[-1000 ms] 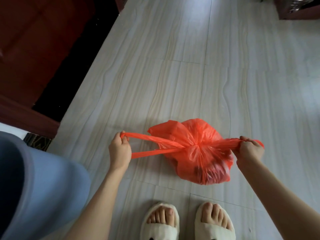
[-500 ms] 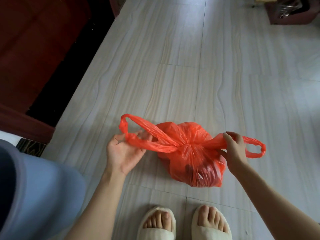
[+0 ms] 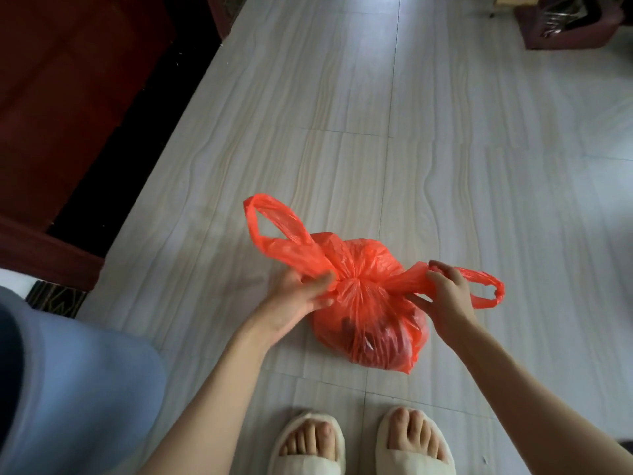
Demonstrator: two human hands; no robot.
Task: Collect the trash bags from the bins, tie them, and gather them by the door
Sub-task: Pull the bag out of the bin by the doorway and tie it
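The red trash bag [image 3: 373,313] sits on the pale tiled floor [image 3: 342,97] just ahead of two white slippers [image 3: 363,447], without legible writing. The left hand [image 3: 294,299] pinches its left handle loop [image 3: 277,234]; the right hand [image 3: 445,296] grips the right loop [image 3: 486,289].

A: 1 view only, head-mounted, tipped steeply down at the tiled floor [image 3: 342,97].

B: Close in, wide-angle: slippered feet [image 3: 359,447] at the bottom edge, red wooden door [image 3: 68,97] upper left.
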